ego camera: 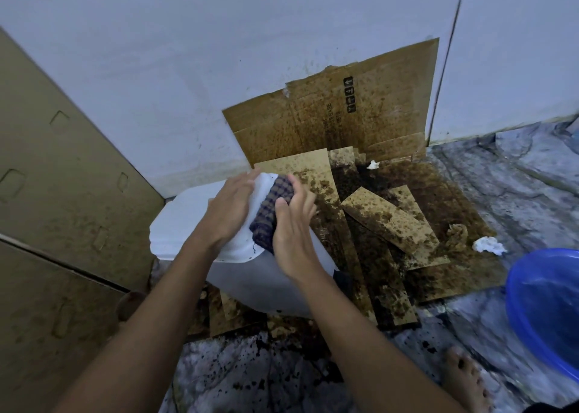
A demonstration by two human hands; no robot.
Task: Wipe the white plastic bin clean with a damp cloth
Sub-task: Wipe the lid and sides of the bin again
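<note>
We steady the white plastic bin (pixel 185 215), lying on its side on stained cardboard (pixel 438 274) by the wall (pixel 188 83), with our left hand (pixel 228 209) flat, fingers straight and together. Our right hand (pixel 294 234) grips the checked cloth (pixel 271 212) against it, fingers curved round. A tall carton (pixel 62 193) crowds its left; loose strips (pixel 388 218), crumpled tissue (pixel 488 245) and a blue basin (pixel 545 312) lie right.

Head-worn view, steeply downward, close-up.

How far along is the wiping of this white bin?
Midway, it seems. The visible face of the white plastic bin looks clean. The right hand holds the checkered cloth against it while the left hand steadies it. Hidden sides may remain.
</note>
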